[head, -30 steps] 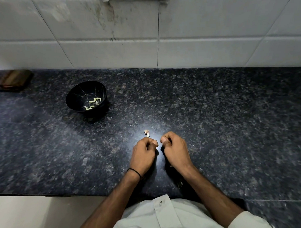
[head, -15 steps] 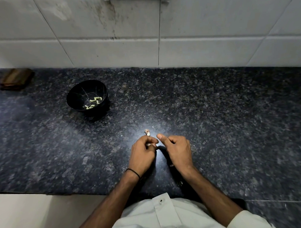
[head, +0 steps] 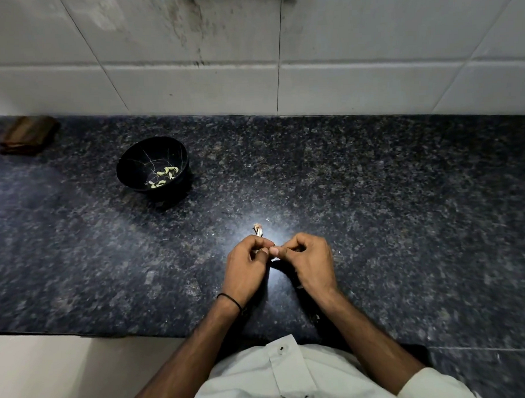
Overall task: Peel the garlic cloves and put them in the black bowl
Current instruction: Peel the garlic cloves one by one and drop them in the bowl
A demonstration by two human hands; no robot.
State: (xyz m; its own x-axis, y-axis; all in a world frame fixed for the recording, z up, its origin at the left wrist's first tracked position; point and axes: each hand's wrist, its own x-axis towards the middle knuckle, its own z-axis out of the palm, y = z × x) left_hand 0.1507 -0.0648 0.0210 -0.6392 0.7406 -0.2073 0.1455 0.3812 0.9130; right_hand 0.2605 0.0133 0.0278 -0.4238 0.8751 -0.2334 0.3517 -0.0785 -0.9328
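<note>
Several peeled cloves (head: 164, 176) already down in the bowl (head: 129, 167), toward the left rear of the counter (head: 374, 209), well apart from the hands. Mid-task by the look of it, with peeling under way. Both curled, left hand (head: 247, 263) and right hand (head: 306, 259), fingertips meeting just above the counter and pinching one small clove (head: 273, 259) between them. Mostly hidden, only a pale sliver showing; amount of skin removed impossible to tell. Just beyond the knuckles, a scrap (head: 258, 229) on the counter, skin or stalk, hard to say. No other unpeeled garlic in sight. Probably left to do: finish stripping this one, then carry it across to the bowl.
</note>
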